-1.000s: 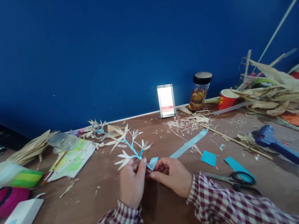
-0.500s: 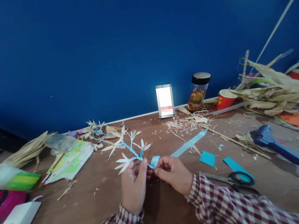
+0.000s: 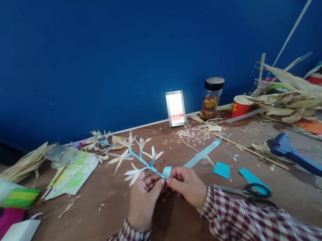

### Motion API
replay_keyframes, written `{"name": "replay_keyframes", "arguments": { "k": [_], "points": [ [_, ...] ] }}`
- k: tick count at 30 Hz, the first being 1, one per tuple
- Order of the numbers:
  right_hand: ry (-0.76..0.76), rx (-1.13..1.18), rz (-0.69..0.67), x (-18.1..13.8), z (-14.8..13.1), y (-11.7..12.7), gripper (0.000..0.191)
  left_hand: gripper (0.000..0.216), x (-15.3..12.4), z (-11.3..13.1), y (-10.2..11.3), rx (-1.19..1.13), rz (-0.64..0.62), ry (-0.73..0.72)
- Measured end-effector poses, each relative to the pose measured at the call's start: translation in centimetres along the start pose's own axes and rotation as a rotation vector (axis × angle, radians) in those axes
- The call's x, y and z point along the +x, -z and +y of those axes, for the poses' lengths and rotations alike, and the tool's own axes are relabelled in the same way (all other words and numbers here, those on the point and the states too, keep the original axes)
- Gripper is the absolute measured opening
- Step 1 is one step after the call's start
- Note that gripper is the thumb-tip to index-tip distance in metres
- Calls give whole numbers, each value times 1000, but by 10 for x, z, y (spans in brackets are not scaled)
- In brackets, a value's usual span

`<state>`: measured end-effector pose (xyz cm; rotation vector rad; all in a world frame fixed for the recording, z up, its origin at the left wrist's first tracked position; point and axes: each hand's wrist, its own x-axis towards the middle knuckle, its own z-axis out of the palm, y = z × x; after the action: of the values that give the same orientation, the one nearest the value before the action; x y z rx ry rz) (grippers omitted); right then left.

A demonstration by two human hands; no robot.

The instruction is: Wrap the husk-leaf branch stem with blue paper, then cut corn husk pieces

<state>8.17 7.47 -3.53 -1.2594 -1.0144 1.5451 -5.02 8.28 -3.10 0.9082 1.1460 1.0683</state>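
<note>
My left hand (image 3: 144, 199) pinches the lower end of a small branch (image 3: 142, 160) wrapped in light blue ribbon, with pale corn-husk flowers at its tips. My right hand (image 3: 189, 186) is closed on the light blue ribbon (image 3: 202, 153) right beside the stem, where the ribbon loops round it. The ribbon's free end trails off to the right across the brown table (image 3: 110, 230). Both hands meet low in the middle of the view, fingertips almost touching.
Scissors (image 3: 252, 192) lie right of my right sleeve, by two blue paper pieces (image 3: 221, 170). A blue glue gun (image 3: 298, 156) sits further right. Corn husks (image 3: 294, 97), a red cup (image 3: 240, 106) and a jar (image 3: 211, 98) line the back. Paper packets (image 3: 70, 176) lie left.
The ribbon loop at the stem has been drawn tighter and smaller, and my hands have closed in on each other. The branch has tilted slightly.
</note>
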Motion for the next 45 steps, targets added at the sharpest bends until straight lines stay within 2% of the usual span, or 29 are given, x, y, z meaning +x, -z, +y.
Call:
{"name": "replay_keyframes", "arguments": {
  "k": [9,20,26,31,38,45],
  "points": [
    [68,-23,31,-1,7,-4,14,49,0,-4,2,-13,-9,-16],
    [136,20,39,0,7,-7,13,43,-2,-6,-6,-104,58,0],
    [130,128,-4,0,7,-8,16,47,-3,-2,-9,-209,80,65],
    [134,89,10,0,8,-8,11,49,-5,-1,-10,-239,118,142],
    [38,88,19,1,10,-5,15,49,-3,-8,-5,-191,58,100],
    [-38,236,38,4,12,-3,23,53,-1,-7,-3,-167,45,100]
  ]
}}
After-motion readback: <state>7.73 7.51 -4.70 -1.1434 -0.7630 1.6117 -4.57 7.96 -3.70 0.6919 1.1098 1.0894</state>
